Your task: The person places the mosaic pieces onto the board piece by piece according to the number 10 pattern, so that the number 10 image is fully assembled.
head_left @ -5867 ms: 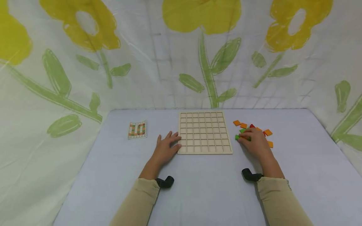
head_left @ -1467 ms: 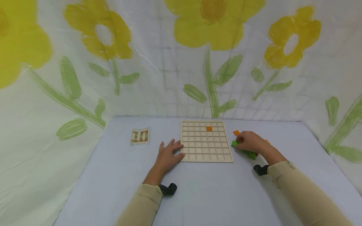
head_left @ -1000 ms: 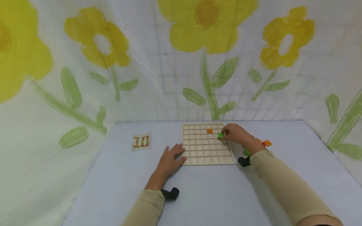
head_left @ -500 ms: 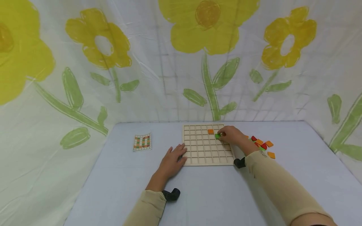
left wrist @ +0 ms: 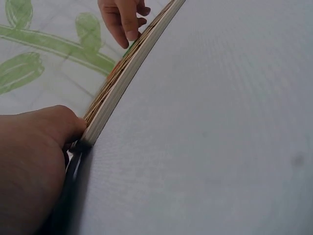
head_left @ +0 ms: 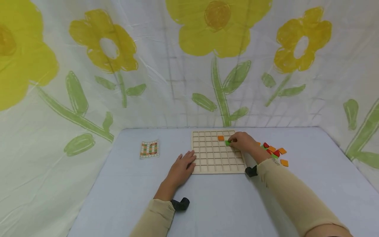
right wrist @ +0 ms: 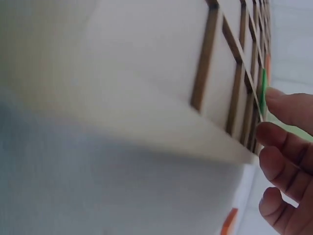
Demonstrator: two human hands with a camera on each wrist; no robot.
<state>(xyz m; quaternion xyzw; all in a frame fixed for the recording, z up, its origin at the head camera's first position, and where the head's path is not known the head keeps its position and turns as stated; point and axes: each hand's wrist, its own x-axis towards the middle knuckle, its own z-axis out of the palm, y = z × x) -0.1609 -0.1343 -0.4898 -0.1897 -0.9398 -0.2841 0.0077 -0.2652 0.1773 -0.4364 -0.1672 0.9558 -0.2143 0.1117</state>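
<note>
The right hand (head_left: 243,141) reaches forward over the square wooden grid board (head_left: 217,161) with its arm stretched across the board's right edge, fingers curled and pinching a small green square tile (head_left: 227,143) in a cell just below and right of the orange square tile (head_left: 220,138). The left hand (head_left: 181,167) lies flat on the pale blue desk (head_left: 207,204), fingers straight and relaxed, their tips touching the board's left edge near its front corner.
</note>
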